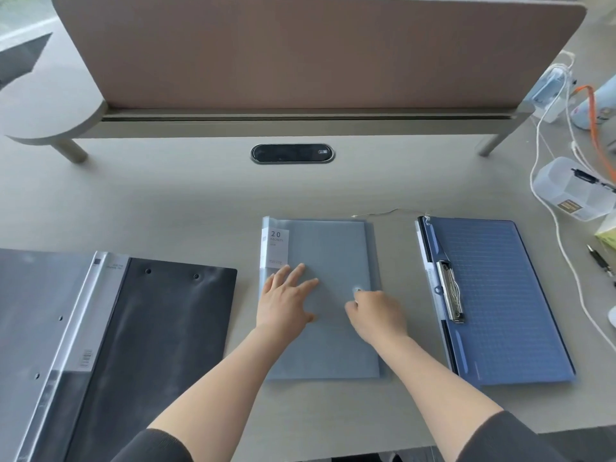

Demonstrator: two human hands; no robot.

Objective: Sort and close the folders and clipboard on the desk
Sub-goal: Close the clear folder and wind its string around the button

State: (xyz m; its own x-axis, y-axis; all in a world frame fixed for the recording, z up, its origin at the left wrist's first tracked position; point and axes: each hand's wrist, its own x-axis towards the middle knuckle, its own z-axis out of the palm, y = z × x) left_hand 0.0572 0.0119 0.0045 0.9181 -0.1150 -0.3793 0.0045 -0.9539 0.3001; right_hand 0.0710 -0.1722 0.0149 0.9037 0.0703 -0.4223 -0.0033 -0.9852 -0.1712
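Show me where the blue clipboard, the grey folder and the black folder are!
blue clipboard [506, 295], head view, on its blue board right of the metal clip.
grey folder [326, 241], head view, on its bare cover.
black folder [160, 328], head view, on its dark right-hand flap.

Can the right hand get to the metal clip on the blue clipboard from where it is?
Probably yes. The right hand rests on the grey folder, just left of the blue clipboard, and bare desk lies between it and the metal clip.
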